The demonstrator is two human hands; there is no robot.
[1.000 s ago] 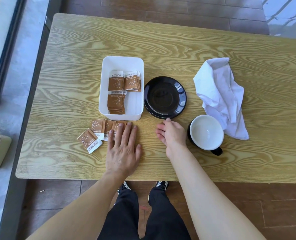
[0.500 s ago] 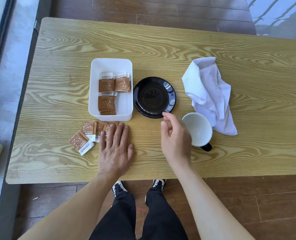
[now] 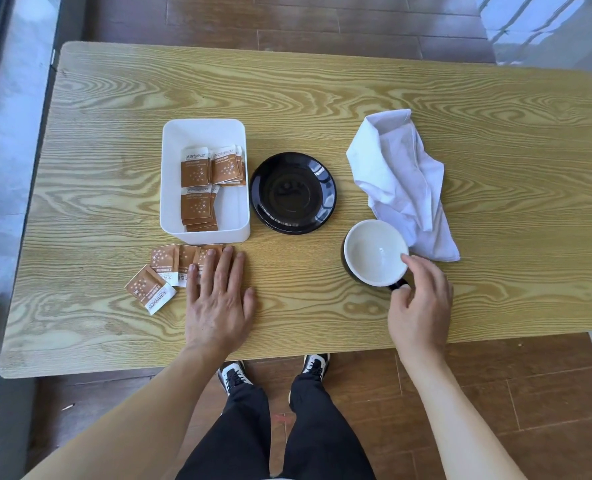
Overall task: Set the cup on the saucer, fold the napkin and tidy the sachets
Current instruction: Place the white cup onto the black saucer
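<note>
The left hand (image 3: 218, 299) lies flat, palm down, on the wooden surface (image 3: 322, 98), fingers spread slightly and holding nothing; its fingertips overlap the nearest of the loose sachets (image 3: 164, 271) scattered just in front of the tray. The right hand (image 3: 420, 303) is at the cup's handle, thumb and fingers partly curled around it; whether the grip is closed cannot be determined. The cup (image 3: 374, 252), white inside and dark outside, stands upright on the surface, beside the saucer and not on it. Farther out, the black saucer (image 3: 292, 192) sits between the white tray (image 3: 204, 133), which contains more sachets, and the crumpled white napkin (image 3: 401, 178), which touches the cup's far side.
</note>
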